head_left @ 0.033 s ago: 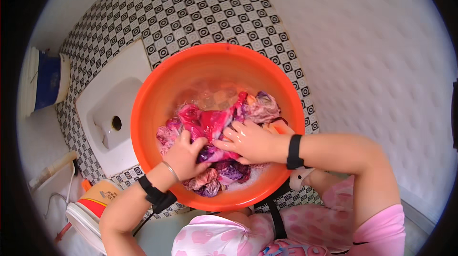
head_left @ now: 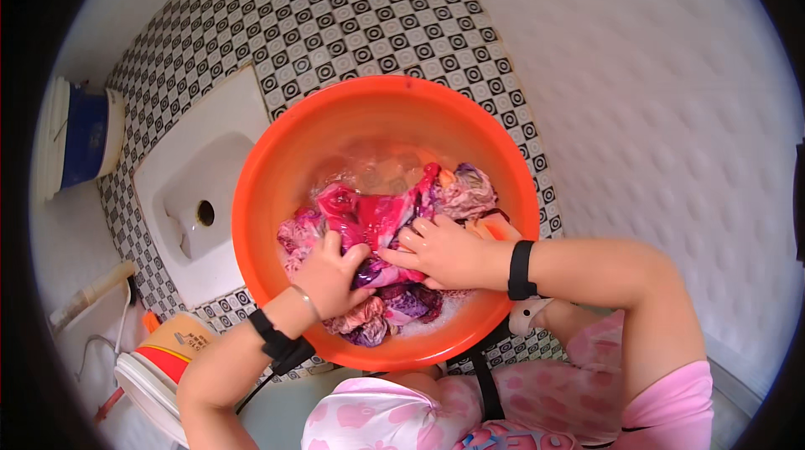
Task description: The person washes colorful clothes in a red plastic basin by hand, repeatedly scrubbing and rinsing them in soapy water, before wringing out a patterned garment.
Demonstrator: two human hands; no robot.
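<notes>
Inside a large orange basin (head_left: 386,89) lies a heap of wet pink, red and purple cloth (head_left: 373,215) in shallow, slightly sudsy water (head_left: 369,169). My left hand (head_left: 331,278) presses into the cloth's left side, fingers bent round a purple and pink part. From the right, my right hand (head_left: 440,253) holds the same cloth, its fingers pointing left and partly sunk in the folds. The two hands are close together, with a fold between them. A pale orange block (head_left: 495,226) shows beside my right hand, mostly hidden; its kind is unclear. Crumpled pale pink cloth (head_left: 470,194) lies at the right.
Left of the basin, a white squat toilet (head_left: 176,173) is set in the black-and-white tiled floor (head_left: 352,14). A blue and white bucket (head_left: 84,135) stands at the far left, a yellow and red bucket (head_left: 172,341) at the lower left. A white wall (head_left: 654,114) rises on the right.
The whole view has shifted very slightly. Both hands stay on the cloth in almost the same place.
</notes>
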